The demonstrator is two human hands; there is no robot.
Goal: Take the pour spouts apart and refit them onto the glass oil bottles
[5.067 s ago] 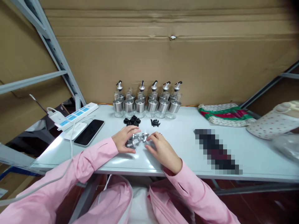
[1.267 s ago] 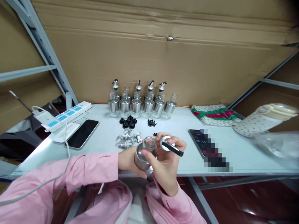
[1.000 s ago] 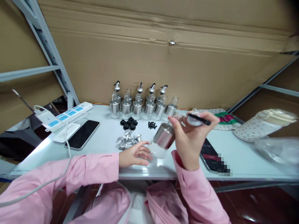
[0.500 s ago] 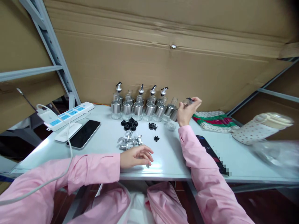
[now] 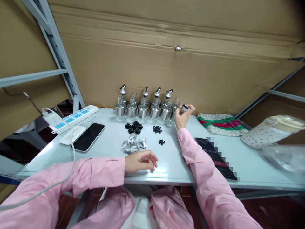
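Glass oil bottles with steel sleeves (image 5: 142, 112) stand in rows at the back of the table. Several in the rear row carry silver pourer spouts with black levers (image 5: 169, 92). At the right end of the rows, my right hand (image 5: 183, 117) is closed around the neck of an oil bottle; a black pourer lever (image 5: 185, 107) shows above the fingers, and much of this bottle is hidden. My left hand (image 5: 141, 161) rests near the front edge, fingers loosely curled apart and holding nothing. Beside it lies a pile of silver pourer spouts (image 5: 133, 144).
Black ribbed stoppers (image 5: 133, 127), black levers (image 5: 157, 129) and small black pieces (image 5: 161, 142) lie mid-table. Left are a phone (image 5: 88, 137) and a power strip (image 5: 73, 118) with a cable over my left sleeve. Right are a dark tablet-like device (image 5: 215, 159), patterned cloth (image 5: 222, 124) and a dotted flask (image 5: 262, 135).
My right hand has moved left and slightly lower with the bottle, closer against the row. My left hand has stayed in place; the view has shifted slightly.
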